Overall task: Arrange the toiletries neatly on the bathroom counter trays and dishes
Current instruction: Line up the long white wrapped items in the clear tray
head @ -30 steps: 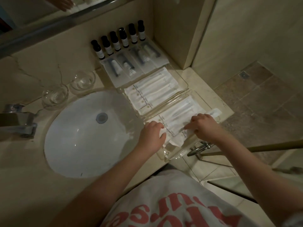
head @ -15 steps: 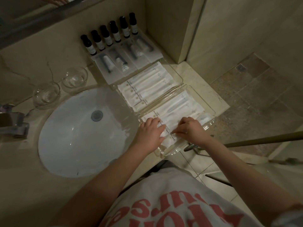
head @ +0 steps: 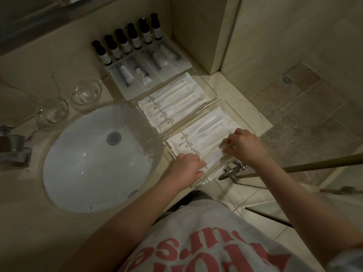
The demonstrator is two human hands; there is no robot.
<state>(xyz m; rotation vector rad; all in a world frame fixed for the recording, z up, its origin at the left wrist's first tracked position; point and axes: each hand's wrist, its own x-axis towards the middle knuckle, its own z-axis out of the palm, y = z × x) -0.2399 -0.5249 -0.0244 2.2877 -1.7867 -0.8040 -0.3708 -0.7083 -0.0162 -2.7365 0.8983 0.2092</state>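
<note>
Your left hand and right hand, set apart, pinch opposite ends of the nearest white packet, apparently squaring it inside the clear tray.

Six dark bottles, two glass bowls (both clear), two trays.

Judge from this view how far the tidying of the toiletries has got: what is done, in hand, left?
Done: six dark bottles in a row, far tray's packets lined up. In hand: left hand and right hand press the nearest packet in the near tray. Left: squaring that packet.
</note>
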